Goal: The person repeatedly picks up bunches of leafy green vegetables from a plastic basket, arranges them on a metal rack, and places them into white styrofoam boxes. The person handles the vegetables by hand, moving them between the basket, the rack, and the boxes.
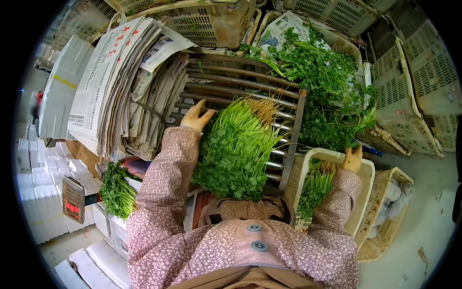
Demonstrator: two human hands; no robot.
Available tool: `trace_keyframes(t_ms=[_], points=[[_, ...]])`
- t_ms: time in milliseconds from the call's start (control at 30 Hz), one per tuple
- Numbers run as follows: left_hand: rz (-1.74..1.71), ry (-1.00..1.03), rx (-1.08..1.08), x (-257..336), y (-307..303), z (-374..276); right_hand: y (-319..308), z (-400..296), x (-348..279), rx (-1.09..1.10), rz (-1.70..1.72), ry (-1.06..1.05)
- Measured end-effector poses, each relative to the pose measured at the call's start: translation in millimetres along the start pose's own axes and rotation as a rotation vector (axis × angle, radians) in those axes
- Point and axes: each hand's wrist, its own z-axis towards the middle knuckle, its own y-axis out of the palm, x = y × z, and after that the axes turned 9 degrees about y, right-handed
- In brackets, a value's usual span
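A large bunch of cilantro (pixel 242 148) lies on a metal bar rack (pixel 294 137), its roots toward the far right and its leaves toward my body. My left hand (pixel 196 117) is beside the bunch's upper left, thumb and fingers apart and nothing held. At the right, my right hand (pixel 352 159) reaches over a plastic crate (pixel 366 180) into the edge of a loose cilantro heap (pixel 317 68). Leaves hide its fingertips, so whether it grips any stems is unclear. More cilantro (pixel 317 184) with roots lies inside that crate.
Stacked newspapers (pixel 104 83) stand left of the rack. A scale display (pixel 73 198) glows red near another cilantro bunch (pixel 117 189). White foam boxes (pixel 47 191) fill the far left. Slotted crates (pixel 202 25) line the back and right; another crate (pixel 391 213) holds wrapped items.
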Motion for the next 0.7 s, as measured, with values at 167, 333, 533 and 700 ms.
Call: trace_keyframes(t_ms=[167, 333, 533, 700], points=[[0.661, 0.522, -0.174, 61.6, 61.3, -13.5, 22.3, -110.9, -141.5, -0.478, 0.536, -0.273], [0.709, 0.628, -0.215, 63.1, 76.5, 3.0, 36.7, -169.1, -238.2, -0.374, 0.021, -0.900], [0.973, 0.511, -0.553, 39.8, 84.4, 29.1, 11.3, -224.9, -178.2, -0.987, 0.516, -0.998], [0.888, 0.390, -0.491, 22.2, 61.3, 28.8, -93.0, -170.1, -139.7, -1.443, 0.686, -1.189]])
